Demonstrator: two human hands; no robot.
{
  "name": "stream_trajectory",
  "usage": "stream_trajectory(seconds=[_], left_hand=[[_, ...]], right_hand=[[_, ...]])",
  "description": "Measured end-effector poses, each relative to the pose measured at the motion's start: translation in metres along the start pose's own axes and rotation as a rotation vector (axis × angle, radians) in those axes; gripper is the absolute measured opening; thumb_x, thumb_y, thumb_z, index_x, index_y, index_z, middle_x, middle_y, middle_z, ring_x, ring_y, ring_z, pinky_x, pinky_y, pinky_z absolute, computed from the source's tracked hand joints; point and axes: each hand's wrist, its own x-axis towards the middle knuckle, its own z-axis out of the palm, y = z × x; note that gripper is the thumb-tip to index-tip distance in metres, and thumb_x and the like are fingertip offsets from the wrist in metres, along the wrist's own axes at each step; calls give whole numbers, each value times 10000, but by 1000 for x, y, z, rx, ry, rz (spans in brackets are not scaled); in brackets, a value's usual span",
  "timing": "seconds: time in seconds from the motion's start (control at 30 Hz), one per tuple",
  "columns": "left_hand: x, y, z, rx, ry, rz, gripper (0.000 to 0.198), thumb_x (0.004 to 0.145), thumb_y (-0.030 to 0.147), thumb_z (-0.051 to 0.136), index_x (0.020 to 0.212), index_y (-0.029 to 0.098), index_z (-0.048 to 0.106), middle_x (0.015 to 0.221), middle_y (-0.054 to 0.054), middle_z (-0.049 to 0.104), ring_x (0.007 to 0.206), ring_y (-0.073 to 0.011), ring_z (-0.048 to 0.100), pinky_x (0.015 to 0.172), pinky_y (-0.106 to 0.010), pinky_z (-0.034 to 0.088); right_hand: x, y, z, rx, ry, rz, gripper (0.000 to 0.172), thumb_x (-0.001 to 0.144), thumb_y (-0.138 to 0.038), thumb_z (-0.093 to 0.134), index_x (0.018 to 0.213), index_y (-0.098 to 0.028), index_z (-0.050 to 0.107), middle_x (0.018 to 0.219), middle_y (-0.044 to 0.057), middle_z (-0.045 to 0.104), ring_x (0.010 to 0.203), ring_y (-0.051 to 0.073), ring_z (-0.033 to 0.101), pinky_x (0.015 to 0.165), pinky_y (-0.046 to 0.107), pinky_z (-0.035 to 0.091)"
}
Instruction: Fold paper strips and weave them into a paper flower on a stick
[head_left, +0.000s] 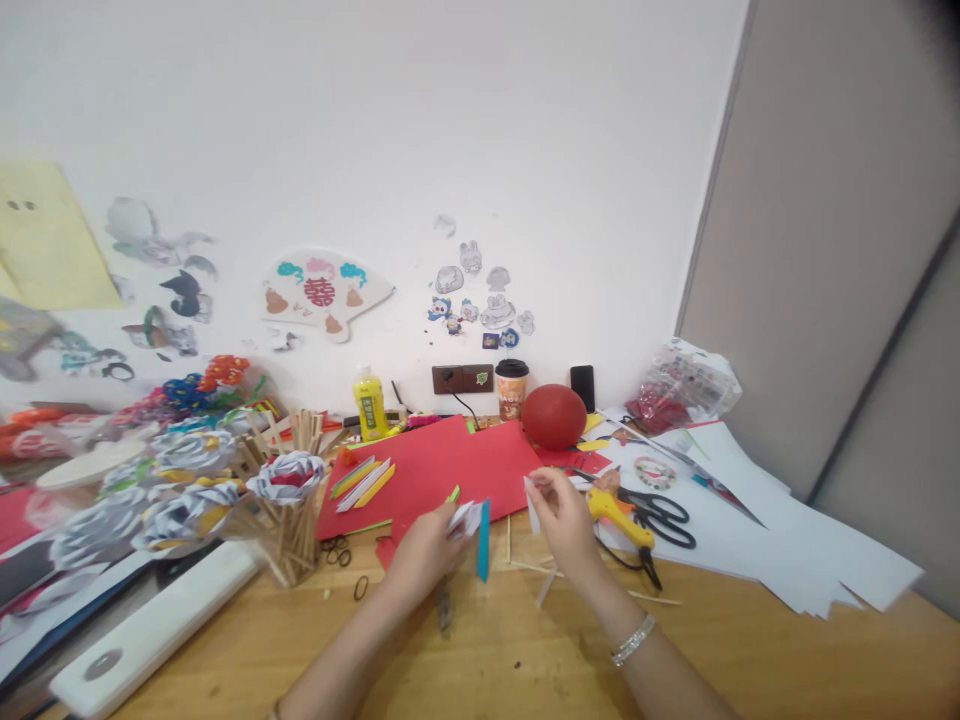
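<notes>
My left hand [426,550] is closed on a folded white paper piece [466,520]. A blue paper strip [484,542] stands upright at its right side; whether it is joined to the white piece I cannot tell. My right hand [561,515], with a bracelet at the wrist, pinches a small white paper strip [533,508] between thumb and fingers. The hands are apart, low over the wooden table [495,660]. Behind them lie red paper sheets [442,455] with several folded yellow and white strips [366,484] on top.
Right of my right hand lie a yellow glue gun [619,516], black-handled scissors [666,518] and white sheets [795,540]. A red ball [555,417], lidded cup [512,392] and yellow bottle [370,405] stand at the back. Paper flowers [191,510] and bundled wooden sticks [289,540] crowd the left.
</notes>
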Motion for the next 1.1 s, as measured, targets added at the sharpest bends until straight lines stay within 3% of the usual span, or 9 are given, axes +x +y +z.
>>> stream_trajectory(seconds=[0.13,0.33,0.43,0.6,0.7,0.8,0.97,1.1], left_hand=[[3,1,-1,-180,89,44,317,601,287,593,887,153,568,820,-46,637,745,-200,562,639,-247,385],[5,0,3,-425,35,-2,258,650,384,555,749,147,539,623,-2,590,594,-166,535,547,-233,379],[6,-2,7,-535,-40,-30,280,696,445,486,726,167,489,523,29,534,482,-143,505,463,-218,353],[7,-3,8,-372,61,17,209,721,369,444,704,167,497,576,22,552,534,-144,516,510,-220,365],[4,-1,4,-210,104,59,235,730,361,440,720,157,558,640,-9,598,629,-173,544,571,-234,377],[0,6,1,-184,135,90,301,725,420,472,778,162,618,753,-52,646,746,-209,571,652,-252,396],[-4,14,6,-409,-111,197,276,723,387,498,766,157,644,717,-26,644,694,-184,559,636,-250,409],[-2,11,13,-373,-114,215,201,696,337,539,678,147,602,630,1,576,612,-143,499,585,-229,383]], right_hand=[[-1,8,10,284,-10,205,228,743,-357,543,869,-169,572,819,64,626,751,183,589,681,295,462],[-2,7,9,313,31,194,188,779,-363,490,819,-181,505,777,44,616,740,175,584,672,285,452],[-3,1,3,199,18,150,182,833,-356,398,834,-189,470,717,25,603,661,159,570,605,262,431],[-8,-11,0,-95,-80,-89,171,851,-295,382,788,-185,496,703,28,580,665,156,540,622,259,398],[-14,-14,7,4,-210,-98,142,858,-251,375,842,-185,499,749,27,604,685,141,561,632,239,415],[-20,-16,15,136,-254,-24,95,846,-238,407,856,-191,489,789,24,618,729,138,582,634,225,430],[-23,-18,25,343,-200,101,86,835,-266,434,855,-192,472,771,17,612,730,139,593,650,235,452],[-19,-17,24,411,-175,148,129,815,-287,467,893,-185,484,852,44,619,794,153,597,687,251,463]])
